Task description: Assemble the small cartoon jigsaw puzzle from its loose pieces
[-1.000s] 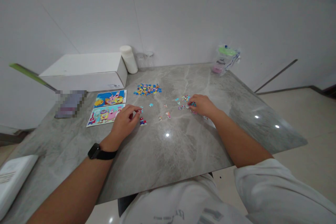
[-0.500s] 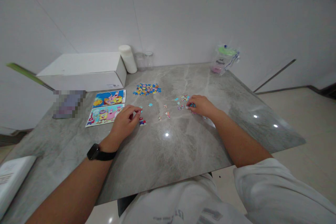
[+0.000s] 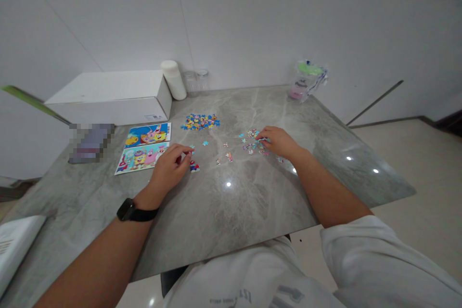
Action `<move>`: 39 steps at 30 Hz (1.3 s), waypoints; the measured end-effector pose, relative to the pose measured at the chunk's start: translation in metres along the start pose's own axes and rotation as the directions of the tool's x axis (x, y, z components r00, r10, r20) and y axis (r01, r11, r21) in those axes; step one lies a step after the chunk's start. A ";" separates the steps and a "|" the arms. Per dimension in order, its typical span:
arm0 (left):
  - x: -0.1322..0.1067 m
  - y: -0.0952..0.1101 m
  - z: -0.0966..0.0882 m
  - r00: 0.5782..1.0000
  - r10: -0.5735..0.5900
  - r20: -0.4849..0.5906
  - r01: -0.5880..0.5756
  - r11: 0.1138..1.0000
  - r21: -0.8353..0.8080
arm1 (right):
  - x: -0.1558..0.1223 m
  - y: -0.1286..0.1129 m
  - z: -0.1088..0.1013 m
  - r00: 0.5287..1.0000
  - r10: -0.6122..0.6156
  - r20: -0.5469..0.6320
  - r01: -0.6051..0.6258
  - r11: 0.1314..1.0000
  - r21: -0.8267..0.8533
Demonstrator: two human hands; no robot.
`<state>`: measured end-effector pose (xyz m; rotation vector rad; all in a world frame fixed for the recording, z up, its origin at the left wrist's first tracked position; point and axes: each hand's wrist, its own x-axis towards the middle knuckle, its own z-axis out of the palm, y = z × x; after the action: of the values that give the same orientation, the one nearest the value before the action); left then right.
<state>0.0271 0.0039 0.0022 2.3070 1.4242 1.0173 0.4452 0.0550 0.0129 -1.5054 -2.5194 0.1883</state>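
My left hand point(image 3: 171, 166) rests on the table by the picture cards, thumb and forefinger pinched together; whatever is between them is too small to make out. Beside those fingertips lies a joined red, blue and white bit of jigsaw puzzle point(image 3: 194, 167). On the right, my right hand point(image 3: 279, 142) is over a loose group of jigsaw pieces point(image 3: 249, 147), its fingertips closed on a light blue jigsaw piece point(image 3: 263, 139). Between the hands are a few single pieces, among them a light blue one point(image 3: 205, 143) and a pink one point(image 3: 229, 157).
A heap of mixed jigsaw pieces point(image 3: 200, 121) lies farther back. Two cartoon picture cards point(image 3: 142, 158) are left of it. Behind stand a white box point(image 3: 108, 96), a white cylinder point(image 3: 173, 80) and two glasses point(image 3: 202, 82). A clear plastic bag point(image 3: 306, 82) sits at the back right.
My right hand has lifted and drawn back slightly, uncovering more of the pieces under it. My left hand keeps its pinch in about the same place. The whole view has shifted a little.
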 end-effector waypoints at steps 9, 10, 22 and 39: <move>-0.001 0.001 -0.001 1.000 0.004 0.007 -0.004 1.000 -0.001 | 0.001 -0.004 0.000 0.997 -0.015 0.078 0.018 0.999 -0.037; -0.001 0.001 -0.001 1.000 0.005 0.006 -0.005 1.000 0.000 | 0.000 -0.002 -0.003 0.998 -0.009 0.064 0.011 0.999 -0.035; -0.001 -0.002 0.001 1.000 -0.003 0.009 0.003 1.000 0.004 | -0.013 0.002 -0.025 0.950 0.059 0.308 -0.074 0.997 0.037; 0.000 0.002 -0.001 1.000 -0.018 0.012 0.017 1.000 0.003 | -0.009 -0.001 -0.014 0.966 0.019 0.256 -0.029 0.999 0.036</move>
<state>0.0282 0.0023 0.0036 2.2949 1.4401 0.9956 0.4520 0.0468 0.0254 -1.5885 -2.6742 0.4618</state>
